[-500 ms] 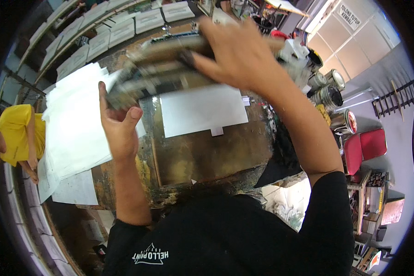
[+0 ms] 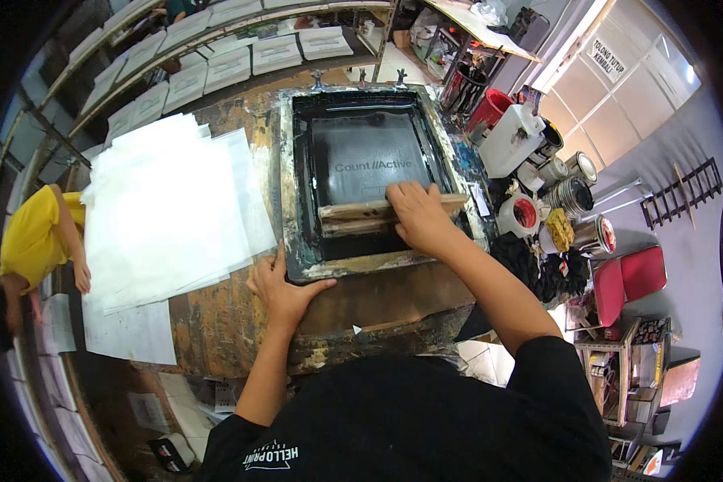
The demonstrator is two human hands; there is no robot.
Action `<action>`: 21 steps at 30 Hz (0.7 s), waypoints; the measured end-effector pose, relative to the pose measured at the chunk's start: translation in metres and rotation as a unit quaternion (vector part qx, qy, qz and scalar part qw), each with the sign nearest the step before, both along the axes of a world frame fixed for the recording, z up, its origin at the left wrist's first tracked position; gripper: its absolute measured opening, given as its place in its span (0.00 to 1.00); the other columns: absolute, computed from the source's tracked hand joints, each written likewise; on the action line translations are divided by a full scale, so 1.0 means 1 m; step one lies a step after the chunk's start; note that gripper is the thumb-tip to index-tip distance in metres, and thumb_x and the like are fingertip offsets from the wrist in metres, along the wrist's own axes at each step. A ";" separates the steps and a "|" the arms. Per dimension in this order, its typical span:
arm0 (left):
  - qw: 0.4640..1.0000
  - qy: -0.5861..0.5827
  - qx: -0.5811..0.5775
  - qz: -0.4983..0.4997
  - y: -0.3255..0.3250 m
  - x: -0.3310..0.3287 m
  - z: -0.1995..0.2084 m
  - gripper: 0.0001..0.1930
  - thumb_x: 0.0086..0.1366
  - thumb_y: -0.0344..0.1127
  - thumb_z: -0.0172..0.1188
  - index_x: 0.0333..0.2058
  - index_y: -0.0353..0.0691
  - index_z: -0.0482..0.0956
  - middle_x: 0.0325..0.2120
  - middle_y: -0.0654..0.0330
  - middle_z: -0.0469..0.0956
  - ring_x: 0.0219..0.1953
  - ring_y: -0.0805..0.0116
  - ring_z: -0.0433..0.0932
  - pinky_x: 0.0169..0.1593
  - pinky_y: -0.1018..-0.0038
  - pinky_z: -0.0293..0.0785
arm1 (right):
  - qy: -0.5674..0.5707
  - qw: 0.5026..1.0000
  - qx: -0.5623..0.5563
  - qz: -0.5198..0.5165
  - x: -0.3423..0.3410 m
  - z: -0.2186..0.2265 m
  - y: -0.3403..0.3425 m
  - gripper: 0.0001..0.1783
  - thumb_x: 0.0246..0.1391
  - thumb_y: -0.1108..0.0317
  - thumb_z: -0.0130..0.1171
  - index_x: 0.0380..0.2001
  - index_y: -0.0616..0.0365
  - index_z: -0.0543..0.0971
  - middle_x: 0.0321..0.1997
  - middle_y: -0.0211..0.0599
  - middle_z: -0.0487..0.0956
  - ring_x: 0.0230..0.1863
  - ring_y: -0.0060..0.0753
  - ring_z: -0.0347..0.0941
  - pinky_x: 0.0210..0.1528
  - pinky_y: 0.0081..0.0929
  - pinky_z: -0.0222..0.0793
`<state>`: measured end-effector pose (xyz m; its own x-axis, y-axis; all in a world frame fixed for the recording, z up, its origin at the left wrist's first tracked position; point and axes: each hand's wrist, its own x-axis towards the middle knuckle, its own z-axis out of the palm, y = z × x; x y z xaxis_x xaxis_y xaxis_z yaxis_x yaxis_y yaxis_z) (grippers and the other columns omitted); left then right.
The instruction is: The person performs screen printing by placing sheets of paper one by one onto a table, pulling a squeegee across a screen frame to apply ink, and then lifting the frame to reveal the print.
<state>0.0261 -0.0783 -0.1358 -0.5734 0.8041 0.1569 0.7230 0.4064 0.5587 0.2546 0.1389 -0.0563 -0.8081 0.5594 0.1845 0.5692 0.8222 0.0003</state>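
Observation:
A screen-printing frame (image 2: 287, 173) lies flat on the worktable, its mesh dark with black ink and showing a lettered stencil. My right hand (image 2: 422, 215) grips a wooden squeegee (image 2: 349, 213), which stands crosswise on the mesh at the near part of the stencil. At the frame's near left corner is my left hand (image 2: 283, 291), thumb and forefinger spread along the two outer edges and touching them. Whatever lies beneath the frame is hidden.
A stack of white sheets (image 2: 169, 209) is left of the frame. Hinge clamps (image 2: 400, 77) line its far edge. Ink cans (image 2: 570, 195), a white jug (image 2: 510, 140) and black rags (image 2: 530, 265) crowd the right. A person in yellow (image 2: 44, 229) stands at left.
The raised frame has come down flat, covering the white sheet that lay on the board. My right hand has moved down and nearer with the squeegee; my left has followed the corner down.

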 end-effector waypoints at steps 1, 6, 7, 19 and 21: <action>1.000 0.016 -0.011 0.001 -0.001 0.001 -0.004 0.66 0.32 0.72 0.84 0.70 0.42 0.76 0.47 0.55 0.71 0.56 0.52 0.67 0.66 0.52 0.54 | -0.019 1.000 -0.018 -0.007 0.003 0.001 -0.003 0.34 0.43 0.71 0.73 0.55 0.55 0.70 0.48 0.39 0.75 0.54 0.47 0.73 0.54 0.48 0.61; 0.998 0.047 -0.042 -0.005 0.002 -0.004 -0.015 0.69 0.33 0.81 0.77 0.71 0.43 0.74 0.49 0.54 0.71 0.57 0.51 0.66 0.70 0.46 0.48 | -0.049 0.998 -0.024 -0.023 -0.004 -0.015 -0.031 0.21 0.52 0.74 0.62 0.51 0.55 0.73 0.45 0.37 0.75 0.50 0.44 0.73 0.52 0.51 0.60; 0.997 0.062 -0.037 -0.006 0.001 -0.002 -0.015 0.69 0.32 0.81 0.77 0.71 0.42 0.74 0.48 0.54 0.72 0.55 0.52 0.66 0.67 0.48 0.51 | -0.024 1.000 -0.009 -0.008 -0.004 -0.015 -0.034 0.20 0.52 0.75 0.61 0.50 0.55 0.73 0.44 0.36 0.74 0.49 0.43 0.72 0.52 0.50 0.60; 0.998 0.032 -0.035 -0.031 -0.002 -0.010 -0.005 0.72 0.29 0.78 0.81 0.71 0.39 0.73 0.41 0.58 0.72 0.49 0.57 0.70 0.62 0.48 0.55 | 0.022 0.996 0.082 -0.030 -0.096 -0.040 0.150 0.16 0.58 0.75 0.57 0.50 0.52 0.73 0.49 0.36 0.78 0.53 0.43 0.74 0.54 0.53 0.61; 0.998 0.031 -0.033 -0.036 -0.002 -0.010 -0.005 0.72 0.28 0.76 0.82 0.71 0.38 0.73 0.41 0.59 0.74 0.48 0.57 0.71 0.62 0.48 0.57 | 0.019 0.993 0.108 -0.047 -0.116 -0.043 0.187 0.21 0.53 0.74 0.64 0.50 0.53 0.71 0.49 0.36 0.77 0.54 0.45 0.73 0.54 0.54 0.62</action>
<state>0.0159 -0.0801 -0.1403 -0.5040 0.8530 0.1353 0.7839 0.3860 0.4864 0.1389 0.3257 -0.0993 -0.7449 0.5754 0.3377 0.6458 0.7490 0.1484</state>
